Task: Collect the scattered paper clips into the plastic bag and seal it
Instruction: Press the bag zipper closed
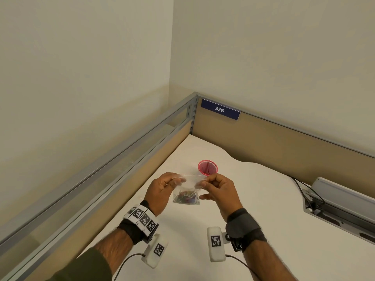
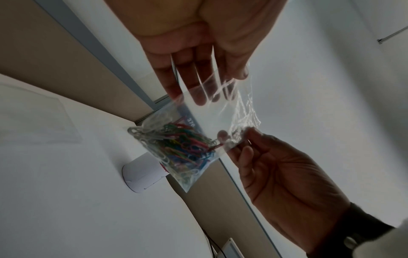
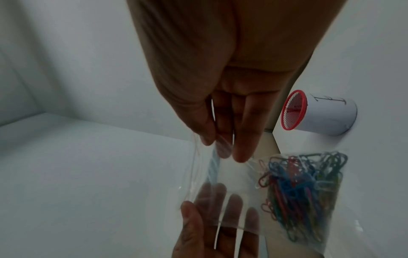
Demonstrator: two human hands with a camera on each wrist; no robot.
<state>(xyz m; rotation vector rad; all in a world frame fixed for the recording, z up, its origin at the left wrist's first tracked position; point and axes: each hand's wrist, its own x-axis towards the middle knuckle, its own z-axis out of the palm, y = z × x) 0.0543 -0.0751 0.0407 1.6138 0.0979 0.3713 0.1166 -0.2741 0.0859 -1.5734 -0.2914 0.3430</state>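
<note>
A clear plastic bag (image 1: 187,186) hangs above the white desk (image 1: 263,199), held up by both hands at its top edge. Several coloured paper clips (image 1: 186,196) lie bunched in its bottom. My left hand (image 1: 162,188) pinches the bag's top left corner with thumb in front and fingers behind. My right hand (image 1: 217,187) pinches the top right corner. In the left wrist view the bag (image 2: 212,118) and its paper clips (image 2: 178,144) show between the left hand (image 2: 207,69) and the right hand (image 2: 264,160). The right wrist view shows the bag (image 3: 238,188) and clips (image 3: 302,188) too.
A white cup with a red mesh rim (image 1: 208,167) stands on the desk just behind the bag. Partition walls (image 1: 284,142) close the desk at the back and left. A cable tray with black cords (image 1: 332,201) sits at the right.
</note>
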